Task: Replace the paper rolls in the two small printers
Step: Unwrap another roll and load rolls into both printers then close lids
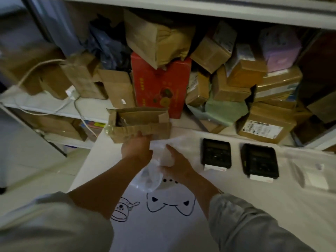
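Left hand (136,148) fingers grip corrugated cardboard box (140,122); right hand (177,165) fingers pinch crinkled clear plastic bag (151,179).

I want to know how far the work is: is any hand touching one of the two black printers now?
No. Both printers lie untouched at the right, while the left hand and right hand are at the plastic wrapping.

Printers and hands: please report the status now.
Left hand grips open cardboard box. Right hand holds clear plastic bag. Both printers shut, paper showing at front slots. Nothing in the way.
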Demonstrator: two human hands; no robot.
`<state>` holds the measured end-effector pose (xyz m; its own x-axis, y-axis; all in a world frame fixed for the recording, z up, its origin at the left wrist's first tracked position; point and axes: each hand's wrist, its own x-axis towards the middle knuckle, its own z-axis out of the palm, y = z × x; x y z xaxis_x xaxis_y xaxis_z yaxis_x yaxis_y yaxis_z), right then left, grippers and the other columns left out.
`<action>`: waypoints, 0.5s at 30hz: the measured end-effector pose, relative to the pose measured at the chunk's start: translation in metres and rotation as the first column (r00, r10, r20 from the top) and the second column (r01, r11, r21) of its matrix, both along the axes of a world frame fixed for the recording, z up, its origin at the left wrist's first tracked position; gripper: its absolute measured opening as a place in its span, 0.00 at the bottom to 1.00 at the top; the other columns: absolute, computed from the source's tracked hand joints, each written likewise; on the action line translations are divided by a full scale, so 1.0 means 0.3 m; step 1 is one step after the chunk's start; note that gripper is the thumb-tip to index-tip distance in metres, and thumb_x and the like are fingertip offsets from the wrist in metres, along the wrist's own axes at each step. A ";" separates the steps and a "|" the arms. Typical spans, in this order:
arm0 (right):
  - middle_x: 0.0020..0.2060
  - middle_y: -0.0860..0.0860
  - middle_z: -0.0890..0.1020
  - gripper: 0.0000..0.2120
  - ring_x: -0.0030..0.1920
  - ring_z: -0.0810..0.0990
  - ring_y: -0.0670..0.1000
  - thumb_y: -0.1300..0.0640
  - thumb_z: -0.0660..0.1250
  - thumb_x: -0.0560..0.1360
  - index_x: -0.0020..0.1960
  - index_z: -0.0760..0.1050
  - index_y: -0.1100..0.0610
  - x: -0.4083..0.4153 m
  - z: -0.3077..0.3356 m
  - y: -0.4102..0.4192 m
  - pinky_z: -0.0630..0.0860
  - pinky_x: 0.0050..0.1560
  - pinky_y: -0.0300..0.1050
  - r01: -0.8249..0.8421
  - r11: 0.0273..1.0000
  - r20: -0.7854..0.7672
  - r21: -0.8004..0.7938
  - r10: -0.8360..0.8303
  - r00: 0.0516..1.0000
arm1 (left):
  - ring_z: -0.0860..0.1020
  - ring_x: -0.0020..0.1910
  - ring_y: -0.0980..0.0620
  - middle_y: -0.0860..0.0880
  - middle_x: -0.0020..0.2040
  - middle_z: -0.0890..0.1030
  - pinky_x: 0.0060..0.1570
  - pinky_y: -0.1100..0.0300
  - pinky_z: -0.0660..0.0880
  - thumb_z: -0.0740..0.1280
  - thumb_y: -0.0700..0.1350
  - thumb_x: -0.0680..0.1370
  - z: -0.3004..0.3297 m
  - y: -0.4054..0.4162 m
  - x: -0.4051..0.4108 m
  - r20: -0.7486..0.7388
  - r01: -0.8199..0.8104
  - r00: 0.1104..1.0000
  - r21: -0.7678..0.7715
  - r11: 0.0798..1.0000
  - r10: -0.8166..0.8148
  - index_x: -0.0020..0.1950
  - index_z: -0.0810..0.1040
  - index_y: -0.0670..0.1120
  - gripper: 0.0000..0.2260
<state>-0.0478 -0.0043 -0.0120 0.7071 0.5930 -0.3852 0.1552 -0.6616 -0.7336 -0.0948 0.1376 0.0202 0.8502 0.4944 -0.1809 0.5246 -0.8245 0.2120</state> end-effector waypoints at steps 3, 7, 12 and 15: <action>0.70 0.54 0.66 0.45 0.63 0.74 0.58 0.50 0.74 0.70 0.77 0.49 0.46 -0.051 -0.032 0.079 0.73 0.61 0.51 -0.106 0.993 -0.087 -0.046 0.101 0.991 | 0.66 0.69 0.38 0.41 0.74 0.60 0.63 0.45 0.70 0.61 0.64 0.75 -0.046 0.077 -0.040 -0.294 -0.071 0.955 -0.073 0.995 0.046 0.75 0.57 0.55 0.32; 0.58 0.57 0.78 0.19 0.50 0.79 0.55 0.65 0.69 0.73 0.63 0.76 0.57 -0.073 -0.079 0.150 0.80 0.50 0.47 0.207 0.978 -0.206 0.015 -0.199 0.958 | 0.70 0.65 0.38 0.40 0.71 0.65 0.57 0.47 0.72 0.60 0.53 0.80 -0.035 0.087 -0.067 -0.404 -0.357 0.909 -0.632 0.688 0.101 0.76 0.54 0.48 0.28; 0.51 0.52 0.80 0.18 0.48 0.78 0.48 0.63 0.71 0.71 0.60 0.75 0.59 -0.011 0.059 0.138 0.75 0.52 0.42 0.041 0.981 -0.244 0.192 0.007 0.970 | 0.75 0.58 0.43 0.42 0.59 0.75 0.62 0.51 0.72 0.69 0.44 0.76 0.065 0.092 0.002 -0.253 -0.218 0.967 -0.719 0.659 0.044 0.63 0.73 0.40 0.17; 0.61 0.49 0.76 0.33 0.60 0.75 0.49 0.51 0.77 0.64 0.65 0.68 0.52 0.012 0.139 0.161 0.72 0.62 0.45 -0.112 0.976 0.007 0.188 0.113 0.994 | 0.70 0.60 0.47 0.42 0.59 0.73 0.66 0.54 0.67 0.63 0.35 0.78 0.150 0.123 0.058 -0.113 -0.096 0.994 -0.787 0.610 0.011 0.66 0.70 0.38 0.16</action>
<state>-0.0442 0.0439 0.0298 0.6305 0.7307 -0.2619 0.2181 -0.4906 -0.8436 -0.0774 0.1743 0.0652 0.7865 0.1670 -0.5945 0.6129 -0.3290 0.7184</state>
